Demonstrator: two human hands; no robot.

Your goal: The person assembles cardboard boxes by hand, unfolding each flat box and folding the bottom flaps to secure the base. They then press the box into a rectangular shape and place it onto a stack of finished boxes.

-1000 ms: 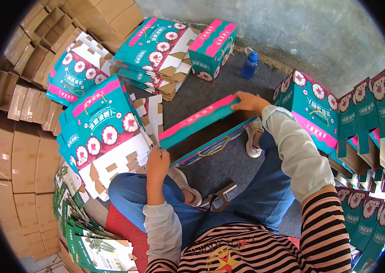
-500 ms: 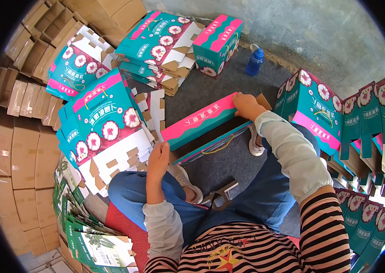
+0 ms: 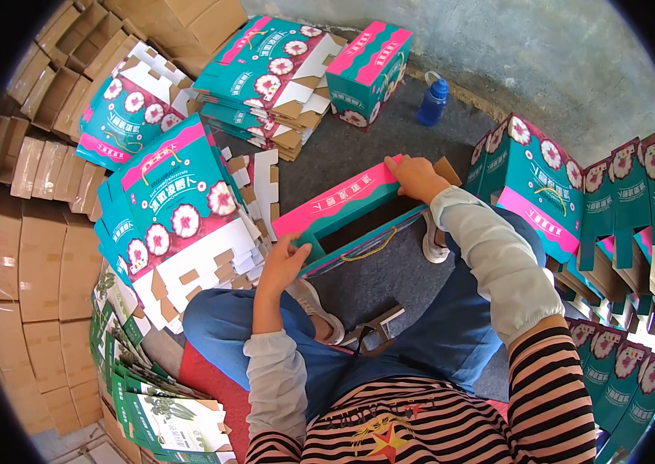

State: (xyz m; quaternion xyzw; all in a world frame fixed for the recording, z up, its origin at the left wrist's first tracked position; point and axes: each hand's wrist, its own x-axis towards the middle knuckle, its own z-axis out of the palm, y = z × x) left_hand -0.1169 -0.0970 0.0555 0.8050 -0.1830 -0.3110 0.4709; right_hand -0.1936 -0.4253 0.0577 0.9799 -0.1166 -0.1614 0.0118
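Both hands are working a half-formed teal and pink carton [image 3: 347, 213] held above the dark floor mat [image 3: 389, 278], between the knees; the left hand [image 3: 285, 259] is curling its fingers over the near-left end flap, pinching it; the right hand [image 3: 416, 176] is gripping the far corner, fingers closed on the pink edge; a stack of flat cartons [image 3: 172, 209] is lying just left, a blue bottle [image 3: 432, 100] standing well beyond

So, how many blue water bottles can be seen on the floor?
1. The blue bottle stands on the dark floor by the wall, right of the folded teal box. Others may be hidden behind stacks.
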